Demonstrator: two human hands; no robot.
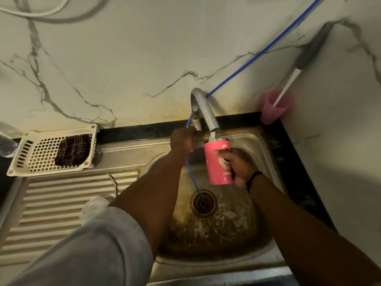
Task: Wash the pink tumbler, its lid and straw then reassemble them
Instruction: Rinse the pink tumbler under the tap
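Grey sleeve [82,250] is filling the near corner, rolled up the left arm, and from there we're going big to small. Steel sink [266,141] is lying under everything, its ribbed drainboard [61,203] running off to the left with a clear lid [93,208] sitting on it beside the sleeve. White basket [31,153] is resting at the back left, holding a dark checked cloth [73,149]. Curved tap [203,106] is pouring water straight into the pink tumbler [217,164], held over the basin just under the spout. Right hand [237,168] is wrapping its fingers round the tumbler's side. Left hand [182,140] is curling at the tap's base, though what it's gripping I cannot tell. Blue tube [192,176] is trailing down into the drain [204,203].
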